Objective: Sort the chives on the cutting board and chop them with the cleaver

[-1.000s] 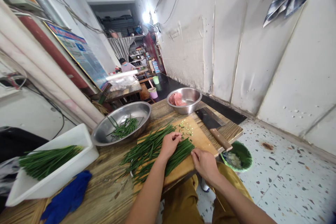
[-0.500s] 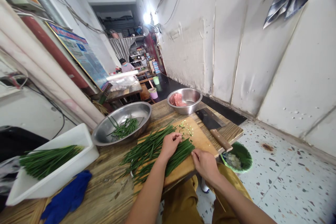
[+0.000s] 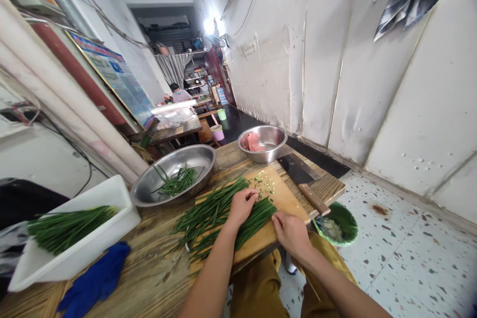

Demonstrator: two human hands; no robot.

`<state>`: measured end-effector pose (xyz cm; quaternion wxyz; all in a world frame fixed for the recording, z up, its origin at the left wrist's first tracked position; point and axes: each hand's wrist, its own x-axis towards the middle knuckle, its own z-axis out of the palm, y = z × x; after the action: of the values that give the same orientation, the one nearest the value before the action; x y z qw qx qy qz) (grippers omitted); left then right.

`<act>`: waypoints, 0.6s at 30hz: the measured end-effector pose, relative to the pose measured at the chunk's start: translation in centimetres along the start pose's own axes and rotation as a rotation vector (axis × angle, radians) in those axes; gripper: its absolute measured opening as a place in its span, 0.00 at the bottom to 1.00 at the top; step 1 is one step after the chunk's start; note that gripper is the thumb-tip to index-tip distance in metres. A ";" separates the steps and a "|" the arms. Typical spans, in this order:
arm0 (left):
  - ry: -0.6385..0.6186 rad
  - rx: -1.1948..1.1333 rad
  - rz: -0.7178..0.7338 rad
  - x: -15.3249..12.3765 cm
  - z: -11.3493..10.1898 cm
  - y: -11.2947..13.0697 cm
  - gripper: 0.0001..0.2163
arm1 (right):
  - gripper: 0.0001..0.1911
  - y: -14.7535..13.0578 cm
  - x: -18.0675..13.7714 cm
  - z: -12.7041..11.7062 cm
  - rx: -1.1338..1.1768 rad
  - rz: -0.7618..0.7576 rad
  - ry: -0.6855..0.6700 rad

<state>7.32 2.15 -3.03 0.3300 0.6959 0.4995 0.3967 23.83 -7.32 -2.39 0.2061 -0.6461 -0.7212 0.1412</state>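
Note:
A bunch of long green chives (image 3: 208, 216) lies across a wooden cutting board (image 3: 286, 198). My left hand (image 3: 242, 204) rests on top of the bunch near its cut ends, fingers curled down onto the stalks. At the board's near edge my right hand (image 3: 290, 231) sits with fingers bent against the end of the bunch. A cleaver (image 3: 301, 179) with a wooden handle lies on the board's far right side, touched by neither hand. A few chopped green bits (image 3: 265, 181) lie on the board beyond my left hand.
A large steel bowl (image 3: 175, 174) holds some chives. A smaller steel bowl (image 3: 263, 141) holds pink meat. A white tray (image 3: 74, 238) of chives and a blue cloth (image 3: 93, 278) sit at the left. A green basket (image 3: 337, 221) stands on the floor. A person sits far back.

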 end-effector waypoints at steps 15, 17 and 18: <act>0.139 0.457 -0.044 -0.7 -1.4 2.0 0.09 | 0.16 0.1 0.0 0.4 -0.009 0.010 0.030; 0.181 0.572 -0.085 -0.6 -1.4 1.6 0.08 | 0.16 0.0 0.0 0.4 -0.016 0.014 0.022; 0.166 0.601 -0.090 -0.6 -1.4 1.4 0.07 | 0.16 0.0 0.0 0.4 -0.020 0.017 0.017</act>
<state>6.60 1.29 -1.30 0.0847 0.7045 0.6501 0.2716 23.66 -7.32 -2.70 0.2047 -0.6555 -0.7152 0.1301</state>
